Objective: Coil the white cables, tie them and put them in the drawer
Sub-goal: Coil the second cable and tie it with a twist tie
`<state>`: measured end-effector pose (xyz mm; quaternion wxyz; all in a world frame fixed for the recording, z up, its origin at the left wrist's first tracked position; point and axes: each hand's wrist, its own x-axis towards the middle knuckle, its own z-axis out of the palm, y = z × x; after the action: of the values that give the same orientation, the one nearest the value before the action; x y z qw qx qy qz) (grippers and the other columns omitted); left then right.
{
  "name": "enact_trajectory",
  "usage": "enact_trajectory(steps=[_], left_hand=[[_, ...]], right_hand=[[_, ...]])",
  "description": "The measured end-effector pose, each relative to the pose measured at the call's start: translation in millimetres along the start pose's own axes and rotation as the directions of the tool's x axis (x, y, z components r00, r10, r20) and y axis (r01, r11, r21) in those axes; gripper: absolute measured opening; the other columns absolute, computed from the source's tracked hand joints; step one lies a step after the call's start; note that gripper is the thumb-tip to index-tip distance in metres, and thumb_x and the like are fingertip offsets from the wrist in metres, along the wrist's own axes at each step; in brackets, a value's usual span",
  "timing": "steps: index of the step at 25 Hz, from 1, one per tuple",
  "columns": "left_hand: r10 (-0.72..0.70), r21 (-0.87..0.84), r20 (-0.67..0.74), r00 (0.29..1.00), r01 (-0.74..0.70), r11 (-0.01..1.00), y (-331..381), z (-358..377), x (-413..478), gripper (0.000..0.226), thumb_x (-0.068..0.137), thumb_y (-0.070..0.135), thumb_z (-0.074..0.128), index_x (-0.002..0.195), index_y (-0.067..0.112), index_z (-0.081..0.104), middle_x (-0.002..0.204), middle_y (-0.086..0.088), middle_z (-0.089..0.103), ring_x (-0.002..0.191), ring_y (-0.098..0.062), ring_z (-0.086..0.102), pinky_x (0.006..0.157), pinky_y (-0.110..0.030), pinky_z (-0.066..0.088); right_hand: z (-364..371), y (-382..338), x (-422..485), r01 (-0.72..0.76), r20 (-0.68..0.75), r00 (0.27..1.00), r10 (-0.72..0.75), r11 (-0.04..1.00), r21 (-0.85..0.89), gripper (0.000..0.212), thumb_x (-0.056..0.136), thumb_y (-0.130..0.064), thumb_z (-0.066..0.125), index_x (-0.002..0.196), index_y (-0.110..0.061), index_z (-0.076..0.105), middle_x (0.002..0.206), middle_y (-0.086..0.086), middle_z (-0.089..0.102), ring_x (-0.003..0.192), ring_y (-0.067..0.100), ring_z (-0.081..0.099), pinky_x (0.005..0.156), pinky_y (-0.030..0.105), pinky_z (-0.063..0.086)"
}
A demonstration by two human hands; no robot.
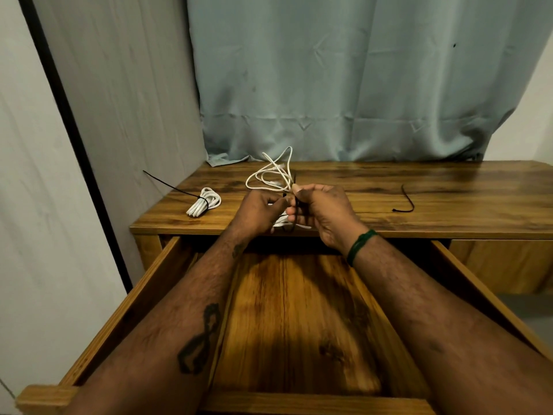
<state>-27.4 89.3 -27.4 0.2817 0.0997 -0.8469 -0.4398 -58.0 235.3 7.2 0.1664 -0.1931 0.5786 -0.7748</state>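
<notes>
Landmark: wooden desk [389, 217], with open drawer [299, 324] pulled out below its front edge.

Far left of desk top: coiled white cable [205, 205], loops bunched tight and bound at the middle by a black zip tie [176, 188], long tail of the tie sticking out past the desk's left edge toward the wall. Lying flat, well apart from the hands.

Above desk front edge, left of centre: left hand [257, 212], fingers curled narrow, pinching at the bundle; exact contact hidden behind the knuckles. Forearm crossing over the drawer, tattoo visible.

Between and above the hands: loose white cable [270, 175], several uneven loops rising over the desk top, lower strands hanging below the fingers near the desk edge. Not yet in the drawer.

Just right of centre: right hand [321, 212], closed on the loose white cable and on a thin black tie [296, 211] running vertically between thumb and fingers. Green band on wrist.

Right part of desk top: spare black tie [407, 202], bent into a hook shape, lying alone.

Behind desk: pale blue curtain [359, 85], hem touching the back edge.
</notes>
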Motion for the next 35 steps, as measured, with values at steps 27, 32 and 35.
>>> enact_trajectory(steps=[27, 32, 35], left_hand=[[0.121, 0.120, 0.075, 0.990, -0.130, 0.984, 8.3, 1.5, -4.1, 0.035, 0.101, 0.023, 0.060, 0.066, 0.025, 0.068, 0.063, -0.001, 0.060, 0.045, -0.005, 0.047, 0.039, -0.020, 0.040], [0.186, 0.224, 0.125, 0.975, -0.211, 0.952, 11.9, -2.3, -5.1, 0.026, 0.099, 0.022, 0.060, 0.077, 0.019, 0.074, 0.069, 0.000, 0.070, 0.054, -0.006, 0.055, 0.048, -0.020, 0.042], [0.203, 0.265, 0.150, 0.968, -0.237, 0.935, 11.2, -1.4, -2.3, 0.021, 0.096, 0.017, 0.062, 0.080, 0.021, 0.075, 0.076, 0.001, 0.074, 0.068, -0.012, 0.067, 0.061, -0.029, 0.052]], right_hand=[[-7.9, -3.6, -2.8, -0.159, -0.028, 0.987, 0.156, 0.969, -0.192, 0.015, 0.089, -0.009, 0.054, 0.080, -0.003, 0.065, 0.062, 0.010, 0.062, 0.044, 0.019, 0.063, 0.041, 0.022, 0.049], [-8.6, 0.6, -0.3, -0.149, 0.000, 0.988, 0.152, 0.973, -0.175, 0.012, 0.097, -0.004, 0.057, 0.087, 0.001, 0.062, 0.066, 0.013, 0.060, 0.044, 0.018, 0.064, 0.045, 0.025, 0.056], [-8.3, 2.0, 1.4, -0.108, 0.015, 0.994, 0.113, 0.978, -0.177, 0.016, 0.096, -0.004, 0.061, 0.080, 0.000, 0.059, 0.068, 0.017, 0.063, 0.047, 0.021, 0.063, 0.045, 0.028, 0.057]])
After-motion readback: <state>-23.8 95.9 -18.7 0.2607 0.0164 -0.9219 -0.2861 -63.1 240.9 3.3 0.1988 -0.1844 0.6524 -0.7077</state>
